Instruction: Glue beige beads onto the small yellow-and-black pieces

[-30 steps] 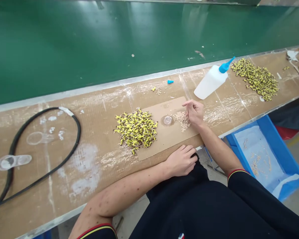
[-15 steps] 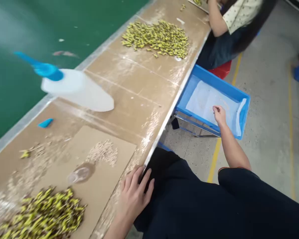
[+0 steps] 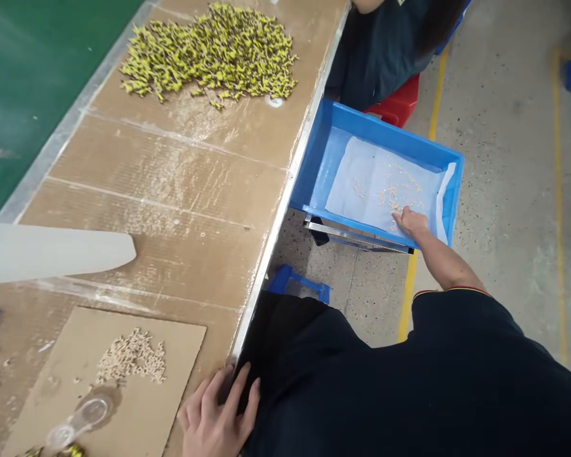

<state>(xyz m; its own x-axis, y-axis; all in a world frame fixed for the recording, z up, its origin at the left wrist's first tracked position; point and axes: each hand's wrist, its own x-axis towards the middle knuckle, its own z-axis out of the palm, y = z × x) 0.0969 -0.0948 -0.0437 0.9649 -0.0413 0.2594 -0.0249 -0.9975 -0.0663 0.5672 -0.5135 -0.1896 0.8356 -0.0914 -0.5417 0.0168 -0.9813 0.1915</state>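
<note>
Since the earlier frame, the right hand (image 3: 410, 222) has left the cardboard and reached into a blue plastic tray (image 3: 385, 130) beside the bench, and my view has swung round with it. That hand rests on a white paper liner (image 3: 380, 178), its fingers loosely together among scattered pale bits (image 3: 393, 197) — I can't tell whether it has hold of any. The left hand (image 3: 217, 411) is half-open and empty, just beside the bench's metal edge (image 3: 276, 235) and against dark clothing (image 3: 285, 343). The tray looks placed just past that edge so the arm can reach it easily, with open floor (image 3: 361, 298) below. On the bench, a cardboard sheet (image 3: 52, 355) carries a pale pile (image 3: 131, 358), while a yellow pile (image 3: 209, 57) lies farther along — a white plastic bottle (image 3: 52, 251) sits between them.
</note>
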